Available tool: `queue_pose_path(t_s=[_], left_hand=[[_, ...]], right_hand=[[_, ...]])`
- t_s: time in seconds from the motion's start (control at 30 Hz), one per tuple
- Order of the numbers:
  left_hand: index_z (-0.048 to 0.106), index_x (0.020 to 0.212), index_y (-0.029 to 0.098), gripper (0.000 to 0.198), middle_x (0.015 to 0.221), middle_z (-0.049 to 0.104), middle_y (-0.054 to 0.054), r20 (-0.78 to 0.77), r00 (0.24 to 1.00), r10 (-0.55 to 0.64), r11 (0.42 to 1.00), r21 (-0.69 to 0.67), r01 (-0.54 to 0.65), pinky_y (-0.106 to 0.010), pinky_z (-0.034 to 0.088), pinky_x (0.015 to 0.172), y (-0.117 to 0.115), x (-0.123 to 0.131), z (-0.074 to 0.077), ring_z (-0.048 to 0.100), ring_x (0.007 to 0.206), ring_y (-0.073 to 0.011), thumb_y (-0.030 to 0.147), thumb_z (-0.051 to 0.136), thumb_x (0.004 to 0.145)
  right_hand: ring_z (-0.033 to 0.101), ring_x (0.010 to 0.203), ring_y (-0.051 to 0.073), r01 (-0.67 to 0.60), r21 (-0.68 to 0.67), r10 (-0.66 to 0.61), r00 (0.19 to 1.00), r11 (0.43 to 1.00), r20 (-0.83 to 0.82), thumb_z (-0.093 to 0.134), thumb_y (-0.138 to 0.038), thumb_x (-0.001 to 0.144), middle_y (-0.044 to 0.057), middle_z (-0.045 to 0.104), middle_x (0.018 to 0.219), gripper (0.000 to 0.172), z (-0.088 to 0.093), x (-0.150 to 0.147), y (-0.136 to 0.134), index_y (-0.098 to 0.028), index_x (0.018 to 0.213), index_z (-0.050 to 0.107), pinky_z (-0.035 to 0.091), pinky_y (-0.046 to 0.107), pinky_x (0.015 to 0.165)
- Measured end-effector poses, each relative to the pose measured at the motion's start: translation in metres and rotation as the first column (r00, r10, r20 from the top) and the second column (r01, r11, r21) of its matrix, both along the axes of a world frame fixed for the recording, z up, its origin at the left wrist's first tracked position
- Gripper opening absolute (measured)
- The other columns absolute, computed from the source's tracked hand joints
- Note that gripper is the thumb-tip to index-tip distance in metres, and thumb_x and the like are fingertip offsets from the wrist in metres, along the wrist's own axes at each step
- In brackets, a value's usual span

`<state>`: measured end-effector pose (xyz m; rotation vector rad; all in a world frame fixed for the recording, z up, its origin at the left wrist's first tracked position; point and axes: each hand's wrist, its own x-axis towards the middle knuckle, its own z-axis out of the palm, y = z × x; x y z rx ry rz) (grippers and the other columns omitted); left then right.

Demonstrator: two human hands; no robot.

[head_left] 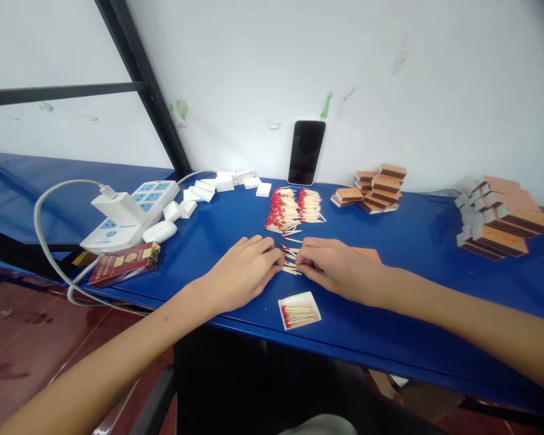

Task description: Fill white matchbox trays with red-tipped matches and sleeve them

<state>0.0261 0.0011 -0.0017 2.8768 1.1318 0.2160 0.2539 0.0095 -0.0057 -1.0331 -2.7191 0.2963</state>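
Note:
Several loose matches (291,252) lie in a short row on the blue table, between my two hands. My left hand (249,269) has its fingers curled together at the red-headed ends. From the other side my right hand (330,266) closes its bent fingers and thumb on the plain ends; its inner fingertips are partly hidden. Just below the hands sits a white matchbox tray (315,297), with matches inside lying side by side, heads to the left. Beyond the hands are two larger heaps of matches, a left heap (282,209) and a right heap (309,205).
White empty trays (204,190) lie at the back left. Orange matchbox sleeves (383,190) are stacked at the back right, with more boxes (503,211) far right. A phone (307,152) leans on the wall. Left are a power strip (154,196) and a red packet (122,264).

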Motion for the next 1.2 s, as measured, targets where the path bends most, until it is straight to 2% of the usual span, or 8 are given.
queue_pose_path(t_s=[0.17,0.3,0.43,0.57,0.73,0.93,1.07,1.2], left_hand=[[0.059,0.099,0.015,0.023,0.099,0.057,-0.009,-0.113,0.991,-0.078,0.997,-0.007,0.077,-0.037,0.042,0.080,-0.005,0.000,0.003,0.053,0.088,-0.0231,0.020,0.037,0.102],[0.056,0.100,0.013,0.019,0.101,0.056,-0.012,-0.174,0.981,-0.090,0.996,-0.023,0.087,-0.040,0.043,0.082,-0.012,-0.010,0.006,0.052,0.091,-0.0265,0.009,0.038,0.096],[0.052,0.098,0.015,0.016,0.101,0.054,-0.010,-0.030,0.999,-0.029,0.984,-0.176,0.023,-0.039,0.044,0.085,-0.029,-0.019,0.020,0.050,0.088,-0.0230,0.012,0.036,0.099],[0.049,0.101,0.018,0.015,0.101,0.054,-0.007,0.110,0.994,0.011,0.971,-0.238,0.016,-0.038,0.044,0.090,-0.057,-0.006,0.025,0.050,0.090,-0.0208,0.018,0.033,0.103],[0.051,0.099,0.017,0.011,0.104,0.055,-0.010,0.018,1.000,0.001,0.993,-0.116,0.001,-0.046,0.046,0.091,-0.074,0.013,0.009,0.051,0.092,-0.0253,0.014,0.041,0.097],[0.059,0.089,0.017,0.017,0.094,0.057,-0.006,0.121,0.991,0.048,0.978,-0.209,-0.022,-0.042,0.044,0.094,-0.067,0.012,0.011,0.055,0.094,-0.0226,0.019,0.044,0.099],[0.063,0.091,0.019,0.015,0.092,0.058,-0.004,0.255,0.955,0.149,0.951,-0.301,-0.068,-0.032,0.045,0.080,-0.054,0.006,0.023,0.057,0.089,-0.0193,0.023,0.050,0.097],[0.064,0.089,0.019,0.020,0.082,0.057,-0.001,0.305,0.914,0.266,0.948,-0.255,-0.191,-0.030,0.041,0.069,-0.029,-0.007,0.025,0.056,0.076,-0.0165,0.028,0.048,0.098]], right_hand=[[0.057,0.071,0.014,0.026,0.027,-0.029,0.995,0.999,0.093,0.048,-0.016,0.096,0.003,0.061,0.085,0.018,0.010,-0.001,-0.002,-0.018,0.082,0.059,0.037,0.026,0.058],[0.055,0.067,0.015,-0.063,0.175,0.023,0.976,0.982,0.218,0.053,-0.013,0.093,0.004,0.059,0.083,0.013,0.009,-0.002,-0.002,-0.016,0.083,0.060,0.038,0.028,0.061],[0.055,0.068,0.016,-0.079,0.269,0.024,0.979,0.960,0.200,0.052,-0.012,0.094,0.004,0.058,0.080,0.014,0.005,-0.007,-0.001,-0.016,0.083,0.060,0.038,0.028,0.061],[0.055,0.070,0.016,-0.118,0.218,0.083,0.983,0.969,0.164,0.049,-0.013,0.097,0.005,0.058,0.081,0.017,0.007,-0.019,0.000,-0.014,0.084,0.060,0.040,0.028,0.064],[0.056,0.071,0.015,-0.125,0.090,0.105,0.973,0.988,0.203,0.047,-0.012,0.097,0.007,0.061,0.086,0.016,0.012,-0.027,0.002,-0.011,0.088,0.060,0.041,0.027,0.063],[0.057,0.074,0.016,-0.109,0.038,0.101,0.980,0.993,0.172,0.048,-0.014,0.098,0.008,0.063,0.087,0.016,0.008,-0.022,0.008,-0.013,0.088,0.060,0.041,0.028,0.066],[0.058,0.072,0.016,-0.105,-0.032,0.109,0.972,0.994,0.208,0.048,-0.017,0.097,0.008,0.063,0.087,0.015,0.008,-0.024,0.015,-0.013,0.088,0.060,0.041,0.028,0.065],[0.060,0.073,0.017,-0.090,-0.109,0.116,0.957,0.990,0.266,0.052,-0.017,0.095,0.008,0.064,0.089,0.011,0.022,-0.019,0.013,-0.013,0.090,0.061,0.042,0.029,0.067]])
